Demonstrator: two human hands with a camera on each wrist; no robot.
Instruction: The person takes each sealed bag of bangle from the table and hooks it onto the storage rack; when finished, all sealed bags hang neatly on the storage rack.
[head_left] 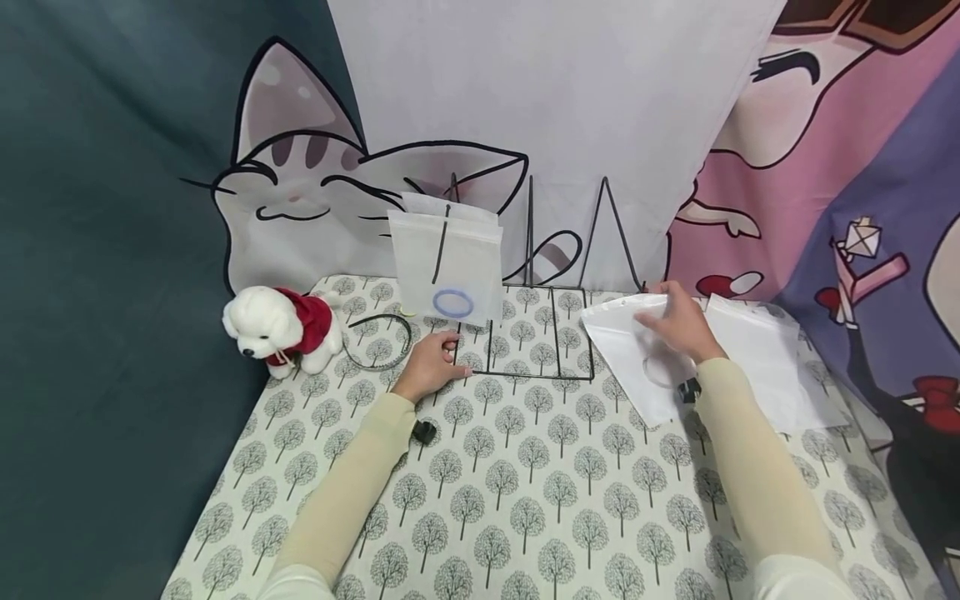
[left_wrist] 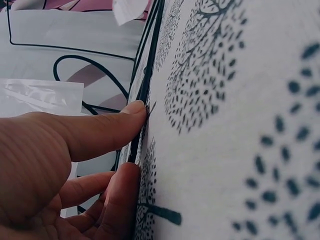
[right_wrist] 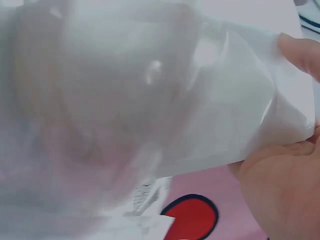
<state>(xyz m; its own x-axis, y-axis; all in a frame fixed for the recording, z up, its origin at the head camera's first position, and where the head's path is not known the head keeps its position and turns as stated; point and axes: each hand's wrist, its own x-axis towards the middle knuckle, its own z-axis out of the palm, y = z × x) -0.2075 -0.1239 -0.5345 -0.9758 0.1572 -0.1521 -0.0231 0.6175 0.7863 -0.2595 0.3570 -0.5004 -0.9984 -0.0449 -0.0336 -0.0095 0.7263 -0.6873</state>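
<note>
My right hand [head_left: 681, 323] grips a frosted plastic zip bag [head_left: 637, 379] by its upper edge, thumb on the near face and fingers behind. A pale round band shows through the bag, which fills most of the right wrist view. My left hand [head_left: 432, 367] holds the front left corner of a black wire rack [head_left: 532, 377], its thumb on the front bar in the left wrist view. On the rack's left hook hang frosted bags [head_left: 414, 258], the front one with a blue ring [head_left: 453, 303] inside. The other upright prongs [head_left: 611, 208] carry nothing.
More frosted bags [head_left: 757, 358] lie on the right of the tree-print tablecloth [head_left: 525, 500]. To the left sit a white plush dog [head_left: 262, 321] in a red top and a dark toothed headband [head_left: 386, 365]. Cartoon-print curtains [head_left: 562, 83] hang close behind.
</note>
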